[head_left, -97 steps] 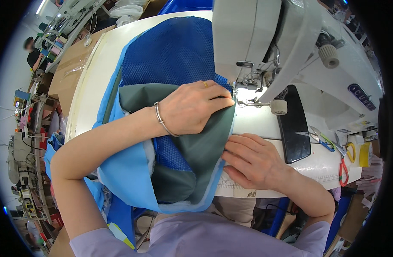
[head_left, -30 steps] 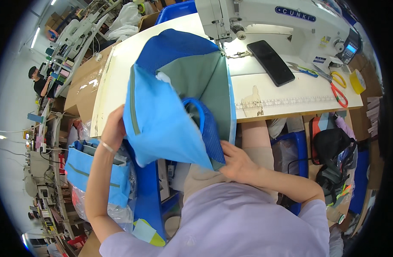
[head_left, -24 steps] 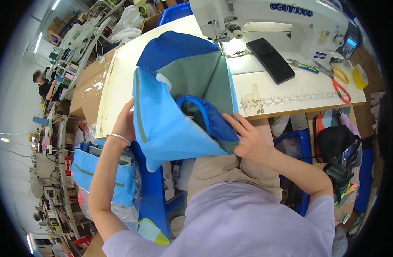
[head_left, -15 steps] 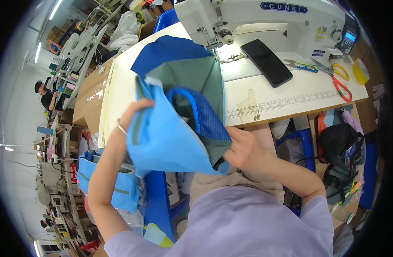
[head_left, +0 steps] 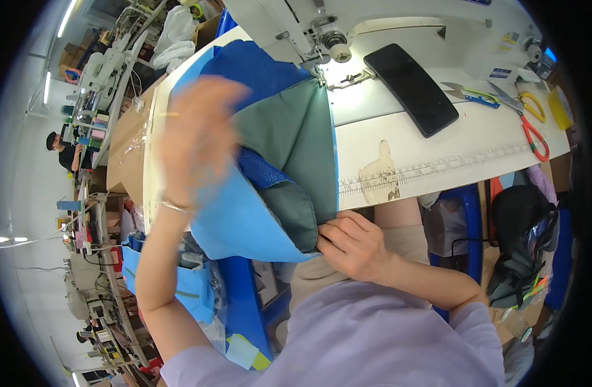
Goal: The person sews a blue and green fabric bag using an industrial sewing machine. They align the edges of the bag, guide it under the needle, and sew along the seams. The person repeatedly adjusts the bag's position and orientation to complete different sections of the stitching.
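A sewn fabric piece, light blue outside with a grey-green inner side and dark blue mesh parts, lies over the table edge and hangs toward my lap. Its far edge reaches the presser foot of the sewing machine. My right hand is closed on the near corner of the fabric, fingertips pressed at its edge. Over the left part of the same piece is my left hand, smeared by motion. Its fingers cannot be made out, nor whether it touches the cloth.
On the white table lie a black phone, small snips, red-and-yellow-handled scissors and a yellow tape roll. More blue fabric pieces sit at lower left. A dark bag lies at right. Another person works far left.
My left hand has let go of the light blue side and moved up. The piece has settled flatter, covering the blue-bound opening, and my right hand has shifted slightly down and left.
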Action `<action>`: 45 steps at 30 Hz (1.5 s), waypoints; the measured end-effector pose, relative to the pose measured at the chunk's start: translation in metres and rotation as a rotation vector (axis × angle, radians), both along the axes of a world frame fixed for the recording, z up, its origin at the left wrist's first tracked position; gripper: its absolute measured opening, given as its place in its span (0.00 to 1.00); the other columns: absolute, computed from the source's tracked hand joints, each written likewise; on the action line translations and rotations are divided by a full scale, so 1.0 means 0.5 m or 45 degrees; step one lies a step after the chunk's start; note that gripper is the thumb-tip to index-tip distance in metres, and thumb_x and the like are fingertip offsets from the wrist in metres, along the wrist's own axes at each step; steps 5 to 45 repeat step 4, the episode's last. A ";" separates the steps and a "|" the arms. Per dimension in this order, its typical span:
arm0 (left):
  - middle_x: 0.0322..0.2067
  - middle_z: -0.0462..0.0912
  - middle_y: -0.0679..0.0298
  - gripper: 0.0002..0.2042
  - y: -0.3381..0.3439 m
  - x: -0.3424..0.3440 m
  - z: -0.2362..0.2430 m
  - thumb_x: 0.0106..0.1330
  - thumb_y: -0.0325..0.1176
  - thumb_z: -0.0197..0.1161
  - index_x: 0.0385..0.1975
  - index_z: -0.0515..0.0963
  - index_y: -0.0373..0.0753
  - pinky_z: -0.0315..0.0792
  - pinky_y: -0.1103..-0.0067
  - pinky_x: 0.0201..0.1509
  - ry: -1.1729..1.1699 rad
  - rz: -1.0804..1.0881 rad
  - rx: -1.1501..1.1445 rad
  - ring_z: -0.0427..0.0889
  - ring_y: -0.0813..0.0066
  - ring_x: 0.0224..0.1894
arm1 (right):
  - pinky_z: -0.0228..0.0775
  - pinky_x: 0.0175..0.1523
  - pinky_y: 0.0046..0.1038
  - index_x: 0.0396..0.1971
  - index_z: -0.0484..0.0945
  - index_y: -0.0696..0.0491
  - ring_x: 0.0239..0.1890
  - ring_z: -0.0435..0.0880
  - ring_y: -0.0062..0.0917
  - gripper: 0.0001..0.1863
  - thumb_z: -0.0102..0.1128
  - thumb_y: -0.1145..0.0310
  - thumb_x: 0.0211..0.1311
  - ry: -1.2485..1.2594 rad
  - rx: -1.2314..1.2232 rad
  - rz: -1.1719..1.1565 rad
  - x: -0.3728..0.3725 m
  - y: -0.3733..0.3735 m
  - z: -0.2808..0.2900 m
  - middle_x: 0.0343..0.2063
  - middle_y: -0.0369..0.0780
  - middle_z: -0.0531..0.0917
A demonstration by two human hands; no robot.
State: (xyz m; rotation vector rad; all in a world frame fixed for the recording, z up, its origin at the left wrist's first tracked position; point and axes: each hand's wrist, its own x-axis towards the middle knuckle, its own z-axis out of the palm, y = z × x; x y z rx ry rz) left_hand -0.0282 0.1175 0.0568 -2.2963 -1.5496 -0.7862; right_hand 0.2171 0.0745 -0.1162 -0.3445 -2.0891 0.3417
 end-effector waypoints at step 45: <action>0.46 0.87 0.58 0.18 0.019 0.084 -0.110 0.55 0.27 0.69 0.48 0.84 0.36 0.72 0.54 0.69 0.371 -0.454 -0.132 0.85 0.54 0.53 | 0.79 0.54 0.35 0.36 0.83 0.59 0.42 0.81 0.31 0.15 0.65 0.73 0.45 -0.073 0.009 0.035 0.010 0.006 0.010 0.39 0.42 0.83</action>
